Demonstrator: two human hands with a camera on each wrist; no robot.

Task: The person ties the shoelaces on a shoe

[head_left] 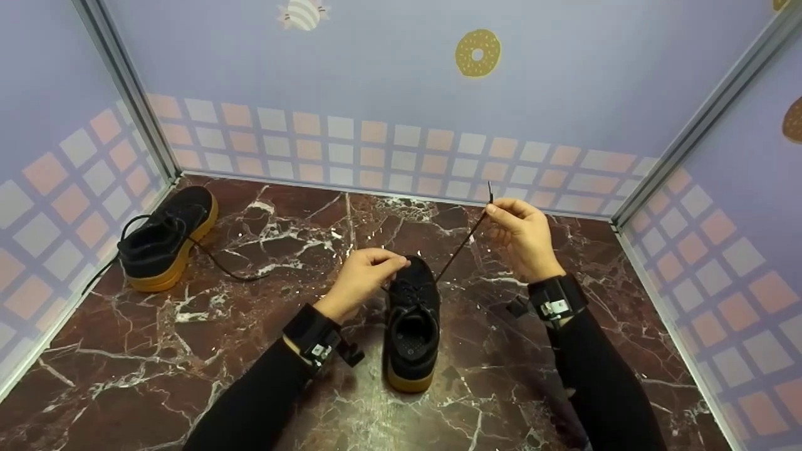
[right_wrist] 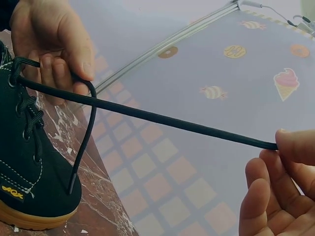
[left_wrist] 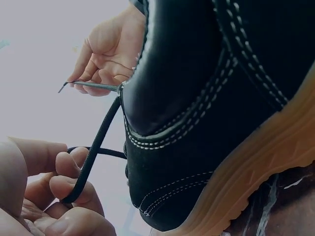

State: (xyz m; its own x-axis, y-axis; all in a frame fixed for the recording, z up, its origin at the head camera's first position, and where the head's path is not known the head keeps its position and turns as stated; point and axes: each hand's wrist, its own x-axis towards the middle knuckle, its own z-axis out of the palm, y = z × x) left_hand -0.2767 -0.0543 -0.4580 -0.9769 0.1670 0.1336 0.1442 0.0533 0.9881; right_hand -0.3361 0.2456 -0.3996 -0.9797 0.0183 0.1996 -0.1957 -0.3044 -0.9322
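Your right hand (head_left: 520, 237) pinches one lace strand (right_wrist: 177, 123), seemingly to keep it taut from the shoe (head_left: 410, 368); your left hand (head_left: 362, 277) pinches the slack strand (right_wrist: 92, 118).

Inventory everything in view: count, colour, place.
Near shoe: one, black with tan sole, between the hands
Near shoe's lace: one, black, threaded through it, held by both hands
Far shoe: one, black with tan sole, by the left corner
Far shoe's lace: one, black, trailing loose
Marbled surface: one, dark red-brown, under both shoes
Walls: three, lavender with pink and white squares, back and sides
Metal strips: two in head view, grey, wall corners
Doughnut, candy and ice-cream prints: several, brown, striped or pink, walls
Cable: white, count unclear, right wrist view, top right
Wristbands: two, black, wrists
Sleeves: two, black, arms
Left hand: one, bare, near shoe's left
Right hand: one, bare, near shoe's right
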